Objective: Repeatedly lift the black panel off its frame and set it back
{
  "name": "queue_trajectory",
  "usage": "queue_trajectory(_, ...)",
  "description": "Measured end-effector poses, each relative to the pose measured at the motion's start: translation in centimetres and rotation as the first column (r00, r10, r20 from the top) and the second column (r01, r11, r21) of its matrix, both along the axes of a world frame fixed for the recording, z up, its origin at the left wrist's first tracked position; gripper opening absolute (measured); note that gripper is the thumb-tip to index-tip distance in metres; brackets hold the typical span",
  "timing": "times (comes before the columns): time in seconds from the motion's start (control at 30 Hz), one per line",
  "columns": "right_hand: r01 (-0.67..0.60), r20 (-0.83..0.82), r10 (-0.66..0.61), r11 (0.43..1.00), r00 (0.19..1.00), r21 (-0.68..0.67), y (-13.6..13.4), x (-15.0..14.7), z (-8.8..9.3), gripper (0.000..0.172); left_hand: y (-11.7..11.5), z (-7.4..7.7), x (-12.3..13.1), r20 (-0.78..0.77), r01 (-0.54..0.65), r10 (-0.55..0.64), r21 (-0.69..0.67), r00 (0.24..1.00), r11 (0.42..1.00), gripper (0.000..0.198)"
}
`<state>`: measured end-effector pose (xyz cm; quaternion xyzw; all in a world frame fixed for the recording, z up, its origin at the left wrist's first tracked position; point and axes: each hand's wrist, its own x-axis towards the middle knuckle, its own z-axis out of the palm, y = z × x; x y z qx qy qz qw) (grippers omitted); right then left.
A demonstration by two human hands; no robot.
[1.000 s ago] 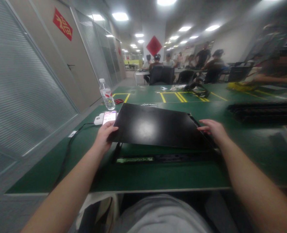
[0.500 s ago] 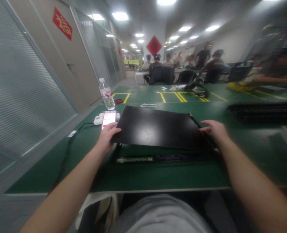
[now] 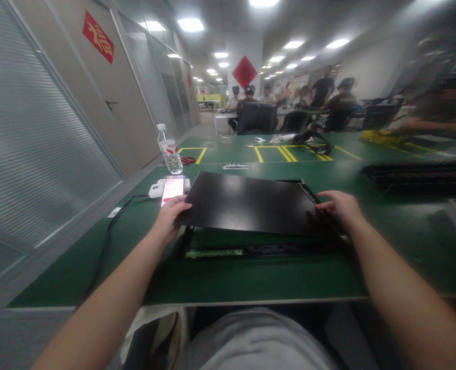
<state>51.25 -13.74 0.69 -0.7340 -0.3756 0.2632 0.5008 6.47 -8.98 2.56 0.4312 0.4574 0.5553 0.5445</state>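
A flat black panel (image 3: 247, 203) lies tilted over a black frame with a green circuit strip (image 3: 214, 253) along its near edge. My left hand (image 3: 169, 218) grips the panel's left near corner, fingers curled on its edge. At the right edge my right hand (image 3: 341, 205) holds the panel, fingers wrapped onto it. The panel's near side sits slightly above the frame.
A lit phone (image 3: 172, 188) and a white charger with a black cable lie left of the panel on the green table (image 3: 251, 280). A water bottle (image 3: 169, 150) stands behind them. A black tray (image 3: 420, 177) sits at right. People sit at far tables.
The panel's far edge has dropped lower toward the frame, so the panel lies flatter. Both hands stay on its side edges.
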Motion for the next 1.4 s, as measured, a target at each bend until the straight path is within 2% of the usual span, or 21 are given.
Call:
queue_trajectory(0.3,-0.008,0.021,0.008,1.0,1.0,0.021,0.2,0.6,-0.4,0.028,0.1,-0.2,-0.1,-0.012,0.001,-0.001,0.0,1.0,1.0,0.031)
queue_trajectory(0.8,0.002,0.054,-0.004,0.999,0.999,0.05,0.3,1.3,-0.8,0.026,-0.1,-0.3,0.3,-0.033,0.086,-0.086,0.003,0.996,0.996,0.035)
queue_trajectory(1.1,0.043,0.198,-0.031,0.998,0.98,-0.054,0.3,1.6,-0.8,0.031,-0.1,-0.7,0.3,-0.038,0.1,-0.101,-0.024,0.994,0.995,0.035)
queue_trajectory(1.4,0.043,0.322,-0.026,0.998,0.946,-0.046,0.2,1.3,-0.7,0.034,-0.3,-0.4,0.5,-0.081,0.084,-0.091,-0.084,0.993,0.993,0.029)
